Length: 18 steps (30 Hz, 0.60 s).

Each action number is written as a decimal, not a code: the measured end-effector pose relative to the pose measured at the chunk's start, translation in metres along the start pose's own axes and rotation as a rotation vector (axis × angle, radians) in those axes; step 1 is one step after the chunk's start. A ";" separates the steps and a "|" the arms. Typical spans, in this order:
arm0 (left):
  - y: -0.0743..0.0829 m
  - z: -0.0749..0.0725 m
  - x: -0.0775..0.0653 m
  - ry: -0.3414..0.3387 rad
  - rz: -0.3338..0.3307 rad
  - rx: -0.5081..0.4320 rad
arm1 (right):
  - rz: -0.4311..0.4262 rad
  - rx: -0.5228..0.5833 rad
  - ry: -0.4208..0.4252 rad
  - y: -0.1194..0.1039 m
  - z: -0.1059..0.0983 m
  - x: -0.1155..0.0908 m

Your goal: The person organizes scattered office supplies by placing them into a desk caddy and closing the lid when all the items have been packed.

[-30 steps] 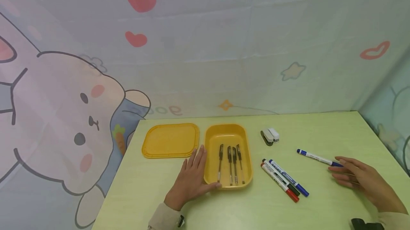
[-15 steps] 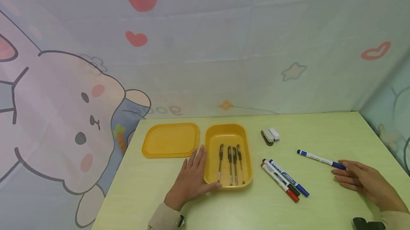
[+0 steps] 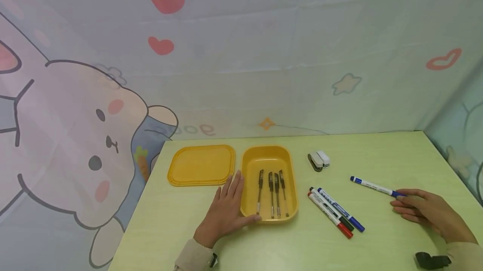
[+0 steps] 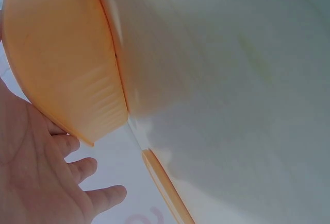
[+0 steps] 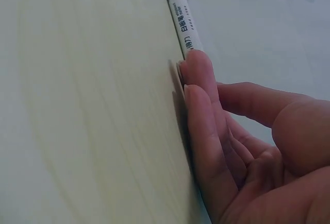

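Observation:
Beside the left wall of a yellow tray, my left hand rests with fingers spread and thumb at the near rim. In the left wrist view the left hand touches the rim of the orange-looking tray. Several black-capped pens lie in the tray. On the right, my right hand has thumb and fingers at the end of a white marker with blue caps, which lies on the table. The right wrist view shows the marker running behind the fingertips of the right hand.
A yellow lid lies left of the tray. Red, black and blue markers lie together right of it, with a small grey and white stapler behind them. A printed cloth hangs at the table's back edge.
My right hand drew back slightly from the marker's end, then came forward so its fingers cover part of the cap. The marker and my left hand have stayed in place.

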<state>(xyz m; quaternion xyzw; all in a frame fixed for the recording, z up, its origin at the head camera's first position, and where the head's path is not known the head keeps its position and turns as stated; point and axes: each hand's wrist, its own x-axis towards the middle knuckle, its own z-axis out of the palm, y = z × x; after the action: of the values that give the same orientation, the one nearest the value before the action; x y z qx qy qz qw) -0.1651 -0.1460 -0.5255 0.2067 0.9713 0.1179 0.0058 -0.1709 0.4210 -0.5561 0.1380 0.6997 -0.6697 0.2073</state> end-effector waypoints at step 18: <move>0.000 0.000 0.000 0.008 0.006 -0.008 | 0.007 -0.245 0.028 -0.005 -0.003 0.010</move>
<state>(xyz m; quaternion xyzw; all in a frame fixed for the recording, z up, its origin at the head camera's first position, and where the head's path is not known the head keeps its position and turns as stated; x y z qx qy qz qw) -0.1651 -0.1465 -0.5254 0.2090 0.9702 0.1225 0.0021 -0.1818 0.4225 -0.5566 0.1235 0.7786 -0.5764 0.2152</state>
